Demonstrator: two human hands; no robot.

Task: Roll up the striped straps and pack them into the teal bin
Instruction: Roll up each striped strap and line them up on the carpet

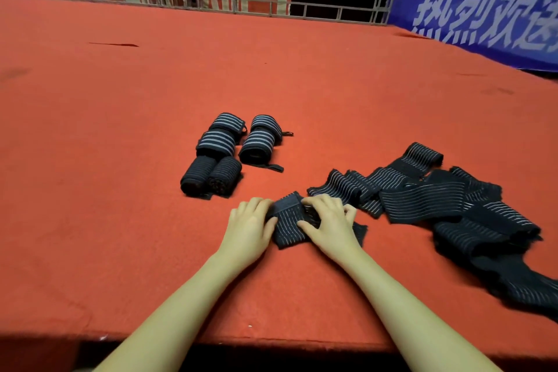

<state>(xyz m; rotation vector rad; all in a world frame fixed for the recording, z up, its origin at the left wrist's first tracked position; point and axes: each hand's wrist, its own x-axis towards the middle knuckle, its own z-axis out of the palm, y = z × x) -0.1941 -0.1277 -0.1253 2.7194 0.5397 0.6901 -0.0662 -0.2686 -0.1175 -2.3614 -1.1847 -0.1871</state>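
Left hand (pixel 252 228) & right hand (pixel 327 222) are both pressing down on a black striped strap (pixel 287 229), fingers curled over the starting roll at its near end, w/ the rest trailing right into the loose strap pile (pixel 447 208).

Risks, as I'm judging it: elastic is springing back, so the roll is likely loosening or coning if pressure is going uneven; the tail is probably snagging on the pile.

Fabric is looking ribbed, stretchy, thin pale stripes. Six finished rolls (pixel 229 154) are sitting as stubby cylinders on the red felt table (pixel 120 160), well apart from the pile. Teal bin isn't showing in view.
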